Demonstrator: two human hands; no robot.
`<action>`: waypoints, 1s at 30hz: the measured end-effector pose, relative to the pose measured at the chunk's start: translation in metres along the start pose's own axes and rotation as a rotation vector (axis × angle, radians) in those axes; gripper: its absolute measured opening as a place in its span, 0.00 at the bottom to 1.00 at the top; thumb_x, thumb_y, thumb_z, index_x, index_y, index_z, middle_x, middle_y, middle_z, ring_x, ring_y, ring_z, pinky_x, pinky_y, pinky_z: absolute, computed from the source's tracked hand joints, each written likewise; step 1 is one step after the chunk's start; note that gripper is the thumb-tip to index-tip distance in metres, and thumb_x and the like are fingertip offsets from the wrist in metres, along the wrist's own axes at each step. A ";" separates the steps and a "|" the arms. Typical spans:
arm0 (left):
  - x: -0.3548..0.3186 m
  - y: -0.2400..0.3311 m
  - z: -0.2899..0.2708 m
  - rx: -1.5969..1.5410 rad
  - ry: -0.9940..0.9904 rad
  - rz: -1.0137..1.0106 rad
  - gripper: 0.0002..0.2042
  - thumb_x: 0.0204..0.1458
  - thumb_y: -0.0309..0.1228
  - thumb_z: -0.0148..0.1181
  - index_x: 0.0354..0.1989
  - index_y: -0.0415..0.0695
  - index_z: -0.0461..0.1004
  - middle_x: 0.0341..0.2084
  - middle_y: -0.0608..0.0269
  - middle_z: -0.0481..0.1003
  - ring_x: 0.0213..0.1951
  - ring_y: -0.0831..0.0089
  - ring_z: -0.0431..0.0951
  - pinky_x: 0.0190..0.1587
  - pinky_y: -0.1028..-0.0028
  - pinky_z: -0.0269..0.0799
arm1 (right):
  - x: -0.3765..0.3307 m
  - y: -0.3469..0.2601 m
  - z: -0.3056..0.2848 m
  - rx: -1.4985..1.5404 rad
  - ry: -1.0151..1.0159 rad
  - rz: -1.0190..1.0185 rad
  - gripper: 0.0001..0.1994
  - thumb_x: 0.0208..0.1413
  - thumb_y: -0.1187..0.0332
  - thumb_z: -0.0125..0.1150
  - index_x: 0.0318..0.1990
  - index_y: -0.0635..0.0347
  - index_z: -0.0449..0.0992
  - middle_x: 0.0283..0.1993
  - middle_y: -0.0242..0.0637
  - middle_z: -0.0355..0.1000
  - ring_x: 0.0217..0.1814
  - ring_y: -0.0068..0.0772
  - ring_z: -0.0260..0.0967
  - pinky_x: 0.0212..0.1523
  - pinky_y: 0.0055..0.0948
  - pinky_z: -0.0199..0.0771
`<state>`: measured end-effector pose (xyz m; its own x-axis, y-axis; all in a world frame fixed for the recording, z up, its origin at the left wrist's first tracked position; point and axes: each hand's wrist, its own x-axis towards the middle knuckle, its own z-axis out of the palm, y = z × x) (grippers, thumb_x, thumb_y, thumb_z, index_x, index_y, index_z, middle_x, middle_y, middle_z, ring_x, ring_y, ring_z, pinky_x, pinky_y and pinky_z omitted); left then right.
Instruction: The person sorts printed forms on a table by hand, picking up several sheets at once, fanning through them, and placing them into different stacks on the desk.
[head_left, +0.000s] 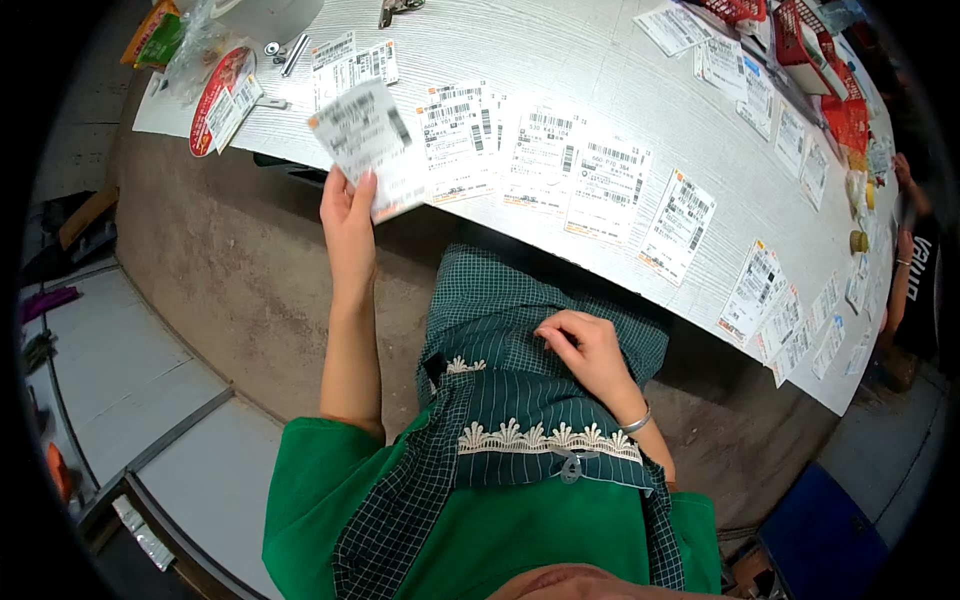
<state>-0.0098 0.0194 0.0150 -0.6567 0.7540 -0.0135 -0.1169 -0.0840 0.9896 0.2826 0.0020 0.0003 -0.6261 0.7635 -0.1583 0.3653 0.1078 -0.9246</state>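
Observation:
At the table's near left edge, my left hand (348, 222) pinches a white shipping label (368, 140) between thumb and fingers. The label is slightly blurred and raised over the edge, close to another pair of labels (455, 145) lying on the table. My right hand (592, 362) rests over my apron (550, 400) at lap height, fingers loosely curled in, with nothing visible in them. Along the near edge, to the right of the held label, lie more printed labels, among them one in the middle (608, 190) and a separate one (678, 227).
Red plastic baskets (800, 45) stand at the far right, with several labels in front of them. A red round-ended card (212, 112), clear plastic and a metal clip (398, 8) are at the left and back. Another person's arm (897, 280) shows at the right.

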 end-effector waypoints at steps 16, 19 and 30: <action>0.158 -0.064 0.139 1.073 -0.250 0.566 0.38 0.40 0.30 0.63 0.60 0.35 0.52 0.46 0.41 0.69 0.48 0.52 0.69 0.51 0.63 0.64 | -0.027 0.055 -0.018 0.022 0.195 0.094 0.04 0.51 0.71 0.57 0.31 0.61 0.75 0.28 0.37 0.73 0.26 0.32 0.70 0.27 0.27 0.67; 0.112 -0.030 0.115 0.902 -0.205 0.678 0.28 0.47 0.29 0.60 0.57 0.37 0.59 0.50 0.48 0.66 0.52 0.60 0.66 0.54 0.65 0.59 | -0.064 0.109 -0.037 -0.247 0.612 0.222 0.05 0.52 0.73 0.55 0.31 0.64 0.75 0.30 0.42 0.73 0.33 0.39 0.70 0.34 0.32 0.68; 0.026 -0.055 0.041 0.886 -0.009 0.591 0.18 0.57 0.26 0.43 0.55 0.34 0.59 0.54 0.52 0.62 0.56 0.62 0.60 0.59 0.66 0.50 | -0.055 0.344 -0.036 -0.337 0.603 1.148 0.10 0.53 0.72 0.51 0.37 0.71 0.73 0.39 0.53 0.72 0.40 0.45 0.69 0.42 0.38 0.68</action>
<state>0.0106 0.0704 -0.0342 -0.4258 0.7538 0.5005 0.8049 0.0628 0.5901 0.4675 0.0205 -0.2965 0.5153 0.6771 -0.5253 0.6812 -0.6956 -0.2282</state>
